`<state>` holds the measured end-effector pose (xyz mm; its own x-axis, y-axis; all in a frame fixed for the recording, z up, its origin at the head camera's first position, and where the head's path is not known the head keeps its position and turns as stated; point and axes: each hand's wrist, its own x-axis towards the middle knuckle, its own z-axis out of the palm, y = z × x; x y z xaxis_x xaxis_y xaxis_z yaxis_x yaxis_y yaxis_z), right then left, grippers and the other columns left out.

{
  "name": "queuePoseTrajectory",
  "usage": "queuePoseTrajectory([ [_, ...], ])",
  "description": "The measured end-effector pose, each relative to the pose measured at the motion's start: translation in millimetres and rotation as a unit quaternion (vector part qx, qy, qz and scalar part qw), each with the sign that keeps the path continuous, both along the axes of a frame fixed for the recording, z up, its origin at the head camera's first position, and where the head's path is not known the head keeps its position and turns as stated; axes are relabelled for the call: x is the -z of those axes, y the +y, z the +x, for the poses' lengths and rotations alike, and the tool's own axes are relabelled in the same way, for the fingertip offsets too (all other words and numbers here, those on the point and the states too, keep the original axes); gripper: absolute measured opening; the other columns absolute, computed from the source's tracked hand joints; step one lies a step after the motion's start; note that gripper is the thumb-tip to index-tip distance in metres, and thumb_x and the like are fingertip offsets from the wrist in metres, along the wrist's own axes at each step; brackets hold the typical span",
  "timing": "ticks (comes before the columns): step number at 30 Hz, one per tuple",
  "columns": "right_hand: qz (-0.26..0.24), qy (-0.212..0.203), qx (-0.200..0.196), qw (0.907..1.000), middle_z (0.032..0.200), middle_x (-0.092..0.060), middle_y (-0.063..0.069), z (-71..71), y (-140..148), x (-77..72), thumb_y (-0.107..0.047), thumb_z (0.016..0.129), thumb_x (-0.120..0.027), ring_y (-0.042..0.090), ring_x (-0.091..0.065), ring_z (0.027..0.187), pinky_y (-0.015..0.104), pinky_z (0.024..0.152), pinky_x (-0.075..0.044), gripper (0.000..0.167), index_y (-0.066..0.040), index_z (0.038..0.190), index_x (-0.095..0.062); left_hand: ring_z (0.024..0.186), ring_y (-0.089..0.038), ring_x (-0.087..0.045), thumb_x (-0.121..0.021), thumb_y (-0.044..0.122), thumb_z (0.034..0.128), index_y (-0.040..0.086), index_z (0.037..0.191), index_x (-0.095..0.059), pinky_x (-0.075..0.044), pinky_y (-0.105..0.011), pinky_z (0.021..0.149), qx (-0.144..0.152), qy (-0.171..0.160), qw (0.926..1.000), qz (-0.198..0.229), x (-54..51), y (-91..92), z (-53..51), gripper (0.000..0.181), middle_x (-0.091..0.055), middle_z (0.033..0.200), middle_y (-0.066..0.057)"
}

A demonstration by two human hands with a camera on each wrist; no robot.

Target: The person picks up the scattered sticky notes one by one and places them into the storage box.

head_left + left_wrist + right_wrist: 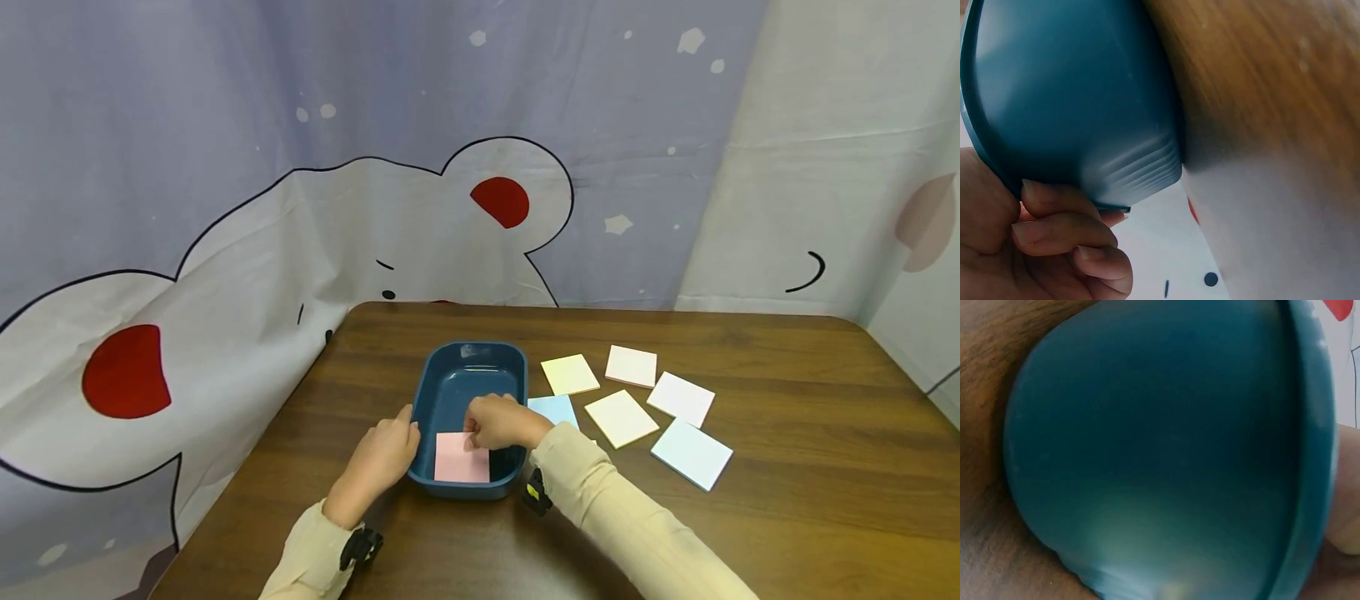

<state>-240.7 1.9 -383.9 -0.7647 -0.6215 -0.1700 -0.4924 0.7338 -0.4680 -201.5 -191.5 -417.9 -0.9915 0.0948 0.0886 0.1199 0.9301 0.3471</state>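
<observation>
The right hand (pixel 497 421) is pinching a pink pad (pixel 459 463) inside the blue tray (pixel 480 490).
The pink pad is showing at the tray's near end, just under the fingertips of this hand, and it is extending from them toward the person and a little to the left; the hand is covering its far right corner. The left hand (pixel 384 450) is gripping the tray's rim on the left side. On the wooden table (pixel 787 467), a light blue pad (pixel 553 407) is lying just beside the tray, and several pale pads (pixel 621 418) are lying farther right.
</observation>
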Motion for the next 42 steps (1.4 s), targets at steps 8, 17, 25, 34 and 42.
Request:
queuePoseTrajectory([
  [8,0.011,0.038,-0.001,0.9992,0.075,-0.067,-0.003,-0.9,-2,4.5,-0.014,0.083,-0.073,0.011,-0.056,0.075,0.041,0.083,-0.034,0.004,-0.01,0.081,-0.072,0.083,-0.041,-0.067,-0.047,0.017,0.0974,-0.008,0.127,-0.052,-0.052,-0.052,0.074,-0.001,0.015,0.9999,-0.005,-0.7,-0.2,-0.6,0.039,-0.067,0.105,-0.029],
  [17,0.011,0.074,-0.013,0.9971,0.056,-0.054,-0.005,1.7,-1,13.9,-0.012,0.082,-0.073,0.009,-0.048,0.062,0.038,0.074,-0.029,0.024,-0.012,0.061,-0.062,0.073,-0.042,-0.067,-0.049,0.012,0.0945,-0.008,0.117,-0.057,-0.051,-0.053,0.063,0.004,0.046,0.9989,-0.005,1.7,1.2,3.9,0.031,-0.067,0.091,-0.03],
  [25,0.052,0.115,-0.015,0.9918,0.06,-0.058,-0.004,2.9,-3,18.4,-0.016,0.084,-0.071,0.01,-0.05,0.063,0.034,0.071,-0.03,0.015,-0.013,0.07,-0.067,0.07,-0.041,-0.066,-0.05,0.012,0.0942,-0.007,0.114,-0.057,-0.051,-0.052,0.062,0.006,0.052,0.9986,-0.005,1.5,0.9,3.4,0.028,-0.067,0.089,-0.029],
  [34,0.084,0.191,-0.023,0.9778,0.071,-0.065,0.0,7.7,-5,22.8,-0.015,0.085,-0.069,0.012,-0.055,0.068,0.041,0.081,-0.039,0.005,-0.011,0.086,-0.071,0.073,-0.043,-0.066,-0.049,0.013,0.0942,-0.007,0.116,-0.057,-0.051,-0.053,0.065,0.004,0.049,0.9988,-0.004,0.1,1.0,2.4,0.031,-0.067,0.092,-0.03],
  [42,0.094,0.219,-0.014,0.9711,0.068,-0.064,0.001,15.0,-7,22.0,-0.011,0.085,-0.067,0.014,-0.059,0.066,0.045,0.083,-0.039,0.009,-0.014,0.077,-0.069,0.073,-0.043,-0.066,-0.049,0.013,0.0942,-0.006,0.116,-0.057,-0.05,-0.053,0.065,0.002,0.051,0.9987,-0.008,2.4,0.9,2.2,0.03,-0.068,0.091,-0.03],
])
